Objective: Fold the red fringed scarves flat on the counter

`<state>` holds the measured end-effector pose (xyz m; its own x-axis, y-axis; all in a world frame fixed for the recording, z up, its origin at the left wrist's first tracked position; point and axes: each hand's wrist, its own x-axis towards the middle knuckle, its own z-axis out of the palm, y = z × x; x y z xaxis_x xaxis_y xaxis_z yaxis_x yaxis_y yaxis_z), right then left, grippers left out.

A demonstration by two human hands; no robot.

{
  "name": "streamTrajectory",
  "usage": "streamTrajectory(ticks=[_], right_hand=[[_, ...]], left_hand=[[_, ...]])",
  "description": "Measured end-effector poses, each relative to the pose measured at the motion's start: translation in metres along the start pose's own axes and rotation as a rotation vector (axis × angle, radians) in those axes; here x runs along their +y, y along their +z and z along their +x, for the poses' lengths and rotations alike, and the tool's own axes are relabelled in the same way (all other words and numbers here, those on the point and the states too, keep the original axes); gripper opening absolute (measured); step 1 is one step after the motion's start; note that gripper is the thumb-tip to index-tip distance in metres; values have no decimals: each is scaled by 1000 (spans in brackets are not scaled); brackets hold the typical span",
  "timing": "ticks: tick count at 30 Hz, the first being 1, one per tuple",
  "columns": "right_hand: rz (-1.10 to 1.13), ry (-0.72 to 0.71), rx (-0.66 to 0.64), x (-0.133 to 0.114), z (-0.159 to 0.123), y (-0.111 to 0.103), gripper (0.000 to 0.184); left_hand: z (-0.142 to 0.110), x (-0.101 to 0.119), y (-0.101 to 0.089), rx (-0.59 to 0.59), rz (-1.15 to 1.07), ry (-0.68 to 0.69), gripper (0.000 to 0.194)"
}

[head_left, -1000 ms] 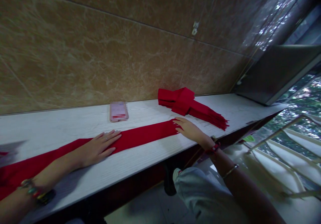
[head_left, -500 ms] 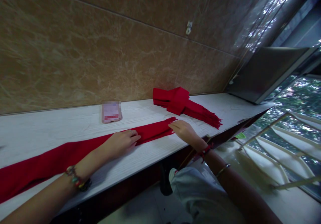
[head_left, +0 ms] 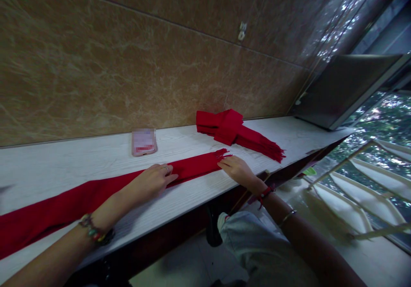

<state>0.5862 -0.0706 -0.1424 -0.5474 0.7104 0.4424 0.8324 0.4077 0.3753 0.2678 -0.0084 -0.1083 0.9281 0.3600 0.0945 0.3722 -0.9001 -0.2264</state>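
Observation:
A long red scarf (head_left: pixel 195 167), folded lengthwise into a strip, runs along the white table from the left edge of view to its fringed end. My left hand (head_left: pixel 154 182) rests on top of the strip, palm down, its fingers extended and the thumb apart. At the fringed end, my right hand (head_left: pixel 237 171) has its fingertips pinched together on the scarf's near corner. Some loose fringe threads fan out just beyond those fingertips. Behind, against the wall, lies a second red scarf (head_left: pixel 229 128), folded and wrapped around its middle, with its fringe pointing right.
A phone in a pink case (head_left: pixel 144 142) lies on the white table (head_left: pixel 105 152) near the marbled wall (head_left: pixel 128 64). A dark boxy appliance (head_left: pixel 346 88) stands at the table's far right end. Beside the table is a rack with pale shelves (head_left: pixel 353 201).
My left hand has slid slightly left along the scarf. The fringe by my right hand is more spread out, and that hand stays at the end of the strip.

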Motion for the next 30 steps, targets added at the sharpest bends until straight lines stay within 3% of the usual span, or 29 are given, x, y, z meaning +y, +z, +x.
streamTrajectory(ticks=[3, 9, 12, 15, 18, 23, 26, 30], right_hand=[[-4, -6, 40, 2, 0, 2, 22], [24, -7, -50, 0, -3, 5, 21], [111, 30, -45, 1, 0, -2, 24], [236, 113, -2, -1, 17, -10, 30], [334, 222, 11, -15, 47, -10, 34], [415, 125, -159, -51, 79, 10, 47], [386, 107, -247, -50, 69, 19, 48], [284, 254, -313, -15, 36, 24, 47]], left_hand=[[0, 3, -4, -22, -16, 17, 40], [-8, -3, 0, -103, -255, -24, 53], [-8, -5, -5, -107, -335, -41, 45], [4, -6, -7, -35, -387, -49, 34], [22, -3, 4, 63, -356, -148, 40], [36, 8, 30, -32, -263, -297, 53], [30, 11, 32, -67, -261, -299, 54], [26, 10, 27, -99, -262, -311, 54]])
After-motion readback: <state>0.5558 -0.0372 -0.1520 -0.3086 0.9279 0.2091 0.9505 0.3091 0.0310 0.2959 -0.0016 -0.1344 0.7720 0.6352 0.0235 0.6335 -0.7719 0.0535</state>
